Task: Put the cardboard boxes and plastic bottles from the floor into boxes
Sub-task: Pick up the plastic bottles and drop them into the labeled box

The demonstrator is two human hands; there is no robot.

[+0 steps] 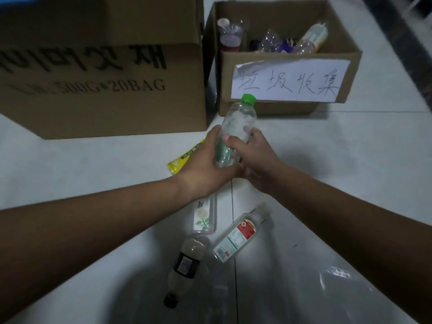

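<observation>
A clear plastic bottle with a green cap (238, 122) is held up above the floor, cap pointing toward the boxes. My left hand (205, 169) grips its lower part from the left and my right hand (252, 157) wraps it from the right. Just behind stands an open cardboard box with a handwritten paper label (350, 66), holding several bottles. A larger printed cardboard box (98, 90) stands to its left. On the floor below my hands lie a red-labelled bottle (238, 237), a dark-labelled bottle (187, 263) and a flat flower-printed carton (204, 216).
A yellow wrapper or carton (181, 159) lies on the white tiled floor, partly hidden under my left hand. A dark strip runs along the far right edge (402, 33). Glare blurs the floor at the lower right.
</observation>
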